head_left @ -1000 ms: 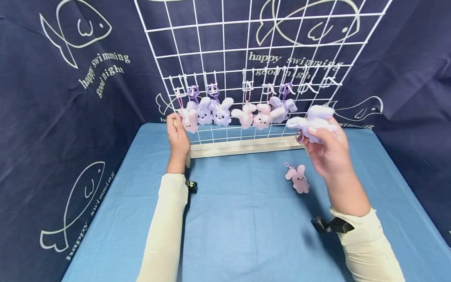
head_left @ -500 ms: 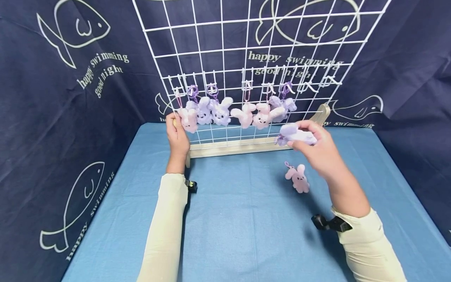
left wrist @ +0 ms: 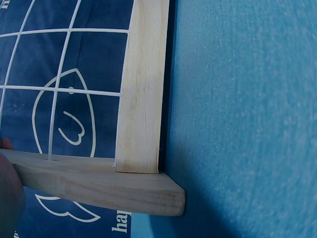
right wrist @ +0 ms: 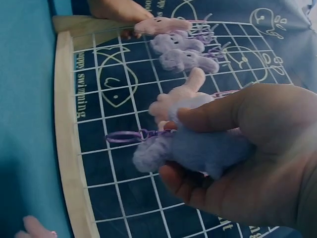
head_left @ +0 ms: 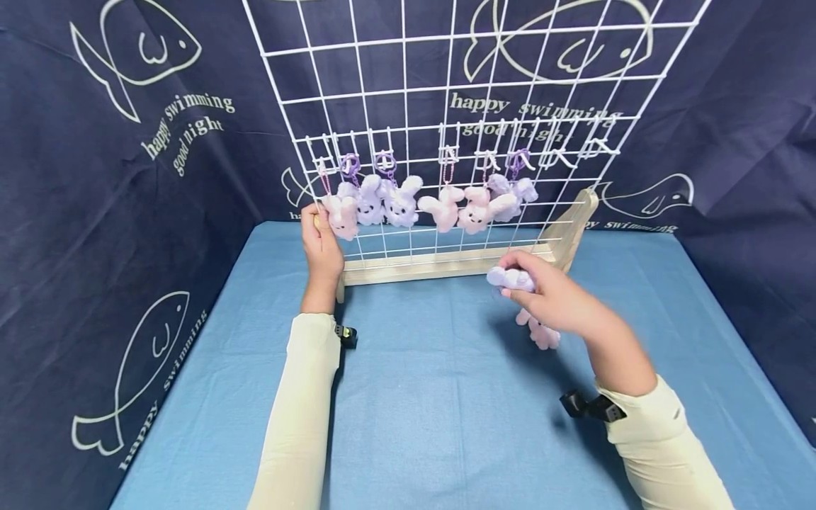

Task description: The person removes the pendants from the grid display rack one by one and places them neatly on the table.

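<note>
My right hand (head_left: 551, 294) pinches a lavender plush bunny keychain (head_left: 512, 279) between thumb and fingers, low in front of the rack's right part. In the right wrist view the bunny's purple clasp (right wrist: 124, 137) sticks out beyond its ears. Below this hand a pink plush bunny keychain (head_left: 544, 336) lies on the blue cloth, its upper part covered by the hand. At the rack's left end my left hand (head_left: 323, 248) grips the wooden side support (left wrist: 94, 186). A hanging pink bunny (head_left: 342, 216) overlaps that hand's fingers.
The white wire grid rack (head_left: 427, 91) stands on a wooden base (head_left: 440, 265). Several pink and lavender bunnies hang from its hooks, among them a lavender bunny (head_left: 401, 204) and a pink bunny (head_left: 477, 212). Further hooks (head_left: 596, 149) sit at the right. Dark fish-print cloth (head_left: 159, 234) surrounds the table.
My right hand has moved down and left with the lavender bunny, turning it, and now partly covers the pink bunny on the cloth. My left hand has stayed on the rack.
</note>
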Available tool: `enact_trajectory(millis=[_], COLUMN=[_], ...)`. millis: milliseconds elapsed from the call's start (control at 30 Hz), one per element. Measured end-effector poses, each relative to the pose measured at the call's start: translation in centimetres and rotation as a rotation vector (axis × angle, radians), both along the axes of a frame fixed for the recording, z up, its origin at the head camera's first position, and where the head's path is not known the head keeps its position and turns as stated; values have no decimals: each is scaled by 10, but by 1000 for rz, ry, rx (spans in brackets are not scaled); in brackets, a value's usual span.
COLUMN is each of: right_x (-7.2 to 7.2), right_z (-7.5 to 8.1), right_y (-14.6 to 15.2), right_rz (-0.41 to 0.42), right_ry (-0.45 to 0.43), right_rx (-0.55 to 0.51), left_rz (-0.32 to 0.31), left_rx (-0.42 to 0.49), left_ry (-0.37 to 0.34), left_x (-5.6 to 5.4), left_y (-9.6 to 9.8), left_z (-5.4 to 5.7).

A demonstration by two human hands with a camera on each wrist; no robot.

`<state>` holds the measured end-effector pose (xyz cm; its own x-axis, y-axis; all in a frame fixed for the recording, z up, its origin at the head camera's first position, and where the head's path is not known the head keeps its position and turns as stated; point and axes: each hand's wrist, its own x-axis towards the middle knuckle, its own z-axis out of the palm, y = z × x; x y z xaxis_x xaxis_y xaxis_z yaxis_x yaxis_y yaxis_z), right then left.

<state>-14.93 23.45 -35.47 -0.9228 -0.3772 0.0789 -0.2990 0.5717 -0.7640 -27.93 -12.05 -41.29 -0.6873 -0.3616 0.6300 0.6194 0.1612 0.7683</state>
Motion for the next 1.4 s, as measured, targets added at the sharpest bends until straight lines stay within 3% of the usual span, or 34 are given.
enact_trajectory(millis=[233,367,767,967,1167,1400], right_x=[2,2,-1,-5,-5,-5], right_z=[-10,-16,-35,-48,-59,-70], right_y=[1,1,1,-4,-10,-18], right_rz=[44,48,90,102,85,47], right_ry=[-251,-333,-323,-169,-73,-92], right_rx=[74,121,272,404,542,623], left_rz=[-3,-1,-2,-12,17,18], left_rx=[11,8,-9,2,-14,-26], left_ry=[0,-2,-4,-3,-1,3], left_x=[0,0,2,2,-13,-20], left_y=[1,1,1,1,-4,-8], left_z=[0,0,2,1,-15,-21])
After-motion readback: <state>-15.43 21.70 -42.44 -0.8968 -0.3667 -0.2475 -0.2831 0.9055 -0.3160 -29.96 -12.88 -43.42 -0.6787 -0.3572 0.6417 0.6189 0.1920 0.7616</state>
